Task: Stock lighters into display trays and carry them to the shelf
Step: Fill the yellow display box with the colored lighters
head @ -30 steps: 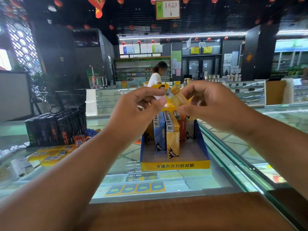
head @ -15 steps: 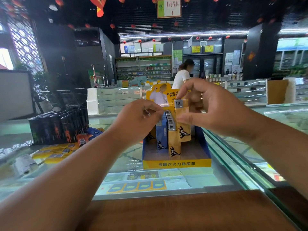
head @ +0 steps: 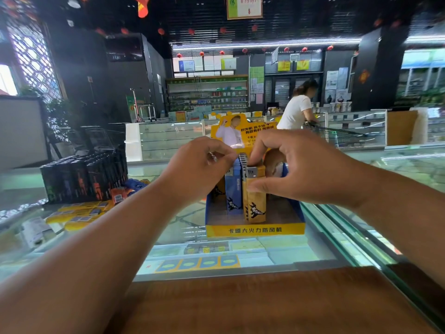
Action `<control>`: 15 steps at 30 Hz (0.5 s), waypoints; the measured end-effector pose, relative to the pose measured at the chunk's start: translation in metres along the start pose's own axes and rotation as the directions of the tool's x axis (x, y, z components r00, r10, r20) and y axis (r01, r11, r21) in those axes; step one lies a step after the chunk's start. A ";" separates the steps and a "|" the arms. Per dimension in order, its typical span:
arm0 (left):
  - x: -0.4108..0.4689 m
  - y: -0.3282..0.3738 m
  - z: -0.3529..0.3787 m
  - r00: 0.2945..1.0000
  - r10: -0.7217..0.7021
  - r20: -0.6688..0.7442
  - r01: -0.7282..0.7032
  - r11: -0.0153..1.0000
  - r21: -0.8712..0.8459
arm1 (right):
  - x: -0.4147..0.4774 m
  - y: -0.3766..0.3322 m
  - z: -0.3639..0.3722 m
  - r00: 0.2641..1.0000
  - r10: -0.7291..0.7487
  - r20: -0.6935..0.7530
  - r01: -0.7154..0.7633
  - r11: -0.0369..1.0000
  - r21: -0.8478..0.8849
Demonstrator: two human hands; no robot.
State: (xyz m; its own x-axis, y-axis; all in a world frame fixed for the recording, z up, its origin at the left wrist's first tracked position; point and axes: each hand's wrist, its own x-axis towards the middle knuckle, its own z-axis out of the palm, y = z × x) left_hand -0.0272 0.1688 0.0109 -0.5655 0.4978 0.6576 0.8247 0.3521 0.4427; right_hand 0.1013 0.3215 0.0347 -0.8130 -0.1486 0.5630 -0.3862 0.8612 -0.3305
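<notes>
Yellow plastic lighter with a silver metal cap and a black animal print stands upright at the front of a blue-and-yellow cardboard display tray on a glass counter. It is pinched by the right hand, thumb pressed to its front face and forefinger on its cap. The left hand, at 9 o'clock of the lighter, curls its fingers over the tops of the lighters behind; whether it holds anything cannot be told. A blue plastic lighter stands just beside the yellow one at its 9 o'clock, and the tray floor at 3 o'clock is bare. Small, light and rigid, the lighter should lift with two fingers, though its smooth shell looks slippery. A pinch across the broad faces below the cap seems safest, clear of the trigger. The tray, being thin card, will likely flex when loaded and looks best carried by both side walls. A block of black upright packs stands well apart at 9 o'clock, and a person in a white shirt leans on a cart at 1 o'clock, far behind.
</notes>
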 end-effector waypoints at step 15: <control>0.000 -0.001 0.000 1.000 0.012 0.000 -0.012 1.000 -0.009 | 0.004 0.010 0.002 0.999 -0.051 -0.017 0.052 0.998 0.040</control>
State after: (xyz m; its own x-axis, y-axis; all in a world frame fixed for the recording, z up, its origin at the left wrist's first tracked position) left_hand -0.0279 0.1682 0.0107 -0.5555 0.5017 0.6631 0.8315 0.3388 0.4403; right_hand 0.0929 0.3283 0.0322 -0.7846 -0.1843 0.5919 -0.4451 0.8321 -0.3309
